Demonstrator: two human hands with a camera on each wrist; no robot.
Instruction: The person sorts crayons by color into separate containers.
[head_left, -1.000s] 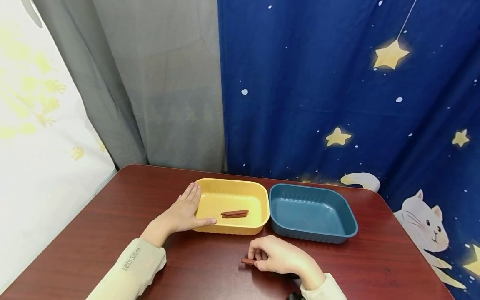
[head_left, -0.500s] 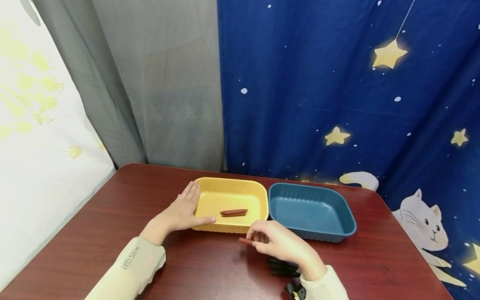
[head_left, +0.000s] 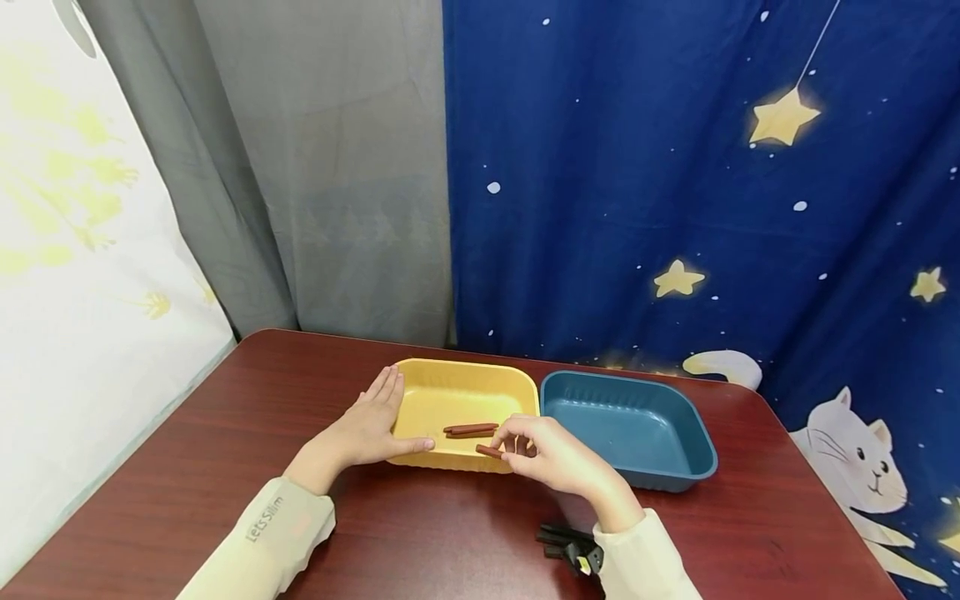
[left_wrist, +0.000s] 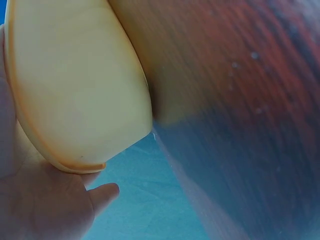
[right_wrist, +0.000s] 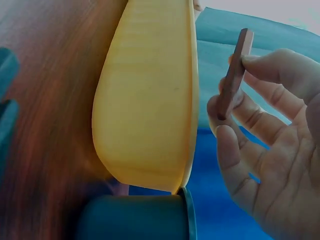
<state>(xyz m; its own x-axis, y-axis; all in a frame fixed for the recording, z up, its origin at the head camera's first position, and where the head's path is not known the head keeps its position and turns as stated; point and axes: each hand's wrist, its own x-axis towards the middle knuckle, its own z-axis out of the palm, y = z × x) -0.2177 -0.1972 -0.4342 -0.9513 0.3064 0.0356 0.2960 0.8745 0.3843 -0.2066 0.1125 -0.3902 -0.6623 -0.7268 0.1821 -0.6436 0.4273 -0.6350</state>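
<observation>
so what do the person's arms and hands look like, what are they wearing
Both hands, the left hand and the right hand, are bare, with no gloves or rings visible. Each arm wears a pale cream long sleeve; the left sleeve carries small grey lettering near the cuff. The right sleeve shows no marking.

A short brown stick (head_left: 491, 452), pinched level in the right hand (head_left: 551, 458), sits over the near rim of the yellow tray (head_left: 420, 392).

Yellow tray (head_left: 517, 392), teal tray (head_left: 697, 442), brown stick (head_left: 489, 452), reddish-brown table (head_left: 225, 417)
</observation>
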